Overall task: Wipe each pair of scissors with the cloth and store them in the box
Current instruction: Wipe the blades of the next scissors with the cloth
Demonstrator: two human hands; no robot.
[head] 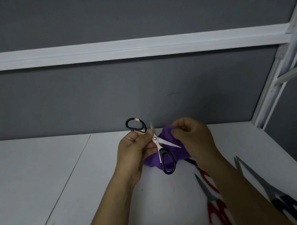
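- The white counter (41, 178) runs out to my left, with a thin seam running across it at a slant.
- My left hand (135, 150) is raised above the counter, thumb and fingers closed in a pinch on the small black-handled scissors (154, 138), just beside the pivot.
- These scissors are spread wide open. One handle loop stands up above my left hand, and the other hangs down in front of the cloth. One blade points up and is blurred; the other slants down to the right across the cloth.
- The purple cloth (165, 133) is bunched behind the scissors, between my two hands and off the counter.
- My right hand (192, 135) has its fingers curled into the cloth, gripping the upper right of the bunch just beside the blades.
- Red-handled scissors (204, 187) lie on the counter under my right forearm, which partly hides them; the tips point away from me.
- Farther right, a bigger pair of dark-handled scissors (267, 191) lies near the counter's edge, blades slightly parted.
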